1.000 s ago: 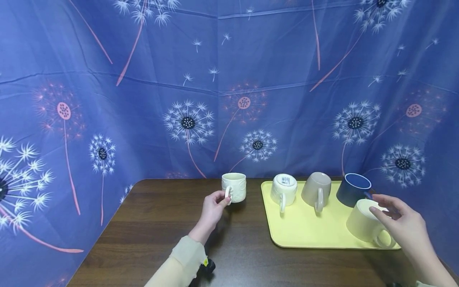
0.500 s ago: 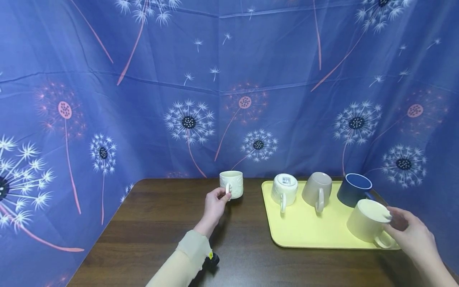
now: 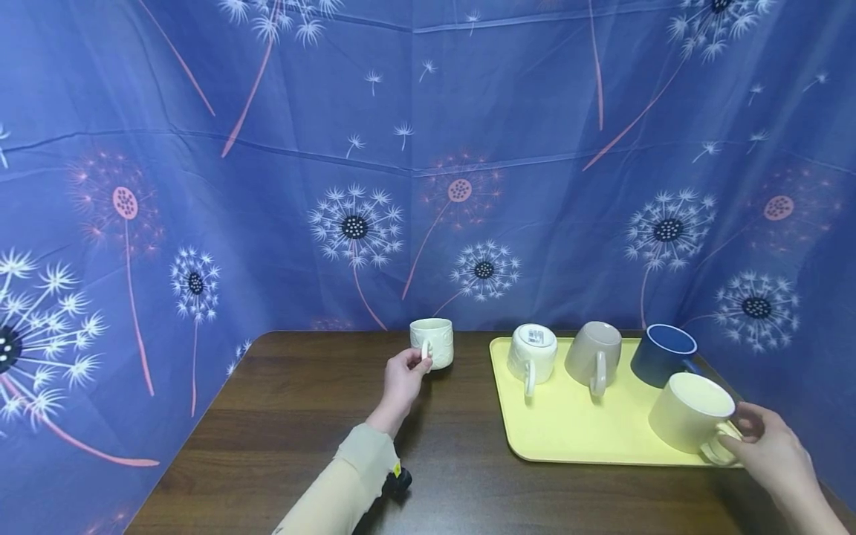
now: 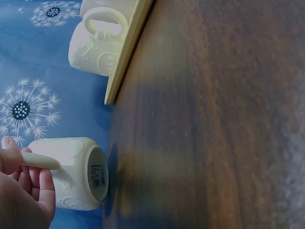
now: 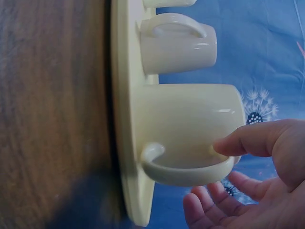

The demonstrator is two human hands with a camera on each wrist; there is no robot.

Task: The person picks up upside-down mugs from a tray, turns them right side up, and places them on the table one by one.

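My left hand (image 3: 406, 375) pinches the handle of a white embossed mug (image 3: 438, 344). The mug hangs upright just above the table, and its labelled base (image 4: 97, 174) shows in the left wrist view. At the right, my right hand (image 3: 776, 449) is beside the handle of a large cream mug (image 3: 689, 412) on the yellow tray (image 3: 575, 435). In the right wrist view the thumb (image 5: 248, 139) lies over the mug's handle side, while the other fingers (image 5: 209, 202) bend loosely beyond the handle, not closed round it.
Along the tray's back stand an upside-down white mug (image 3: 532, 353), a grey mug (image 3: 594, 357) and a dark blue mug (image 3: 663, 354). A blue dandelion-print cloth (image 3: 535, 186) hangs behind the brown wooden table (image 3: 281, 431).
My right hand has drawn back from the cream mug's top and come down towards its handle. The left hand has raised the white mug slightly and shifted it a little left.
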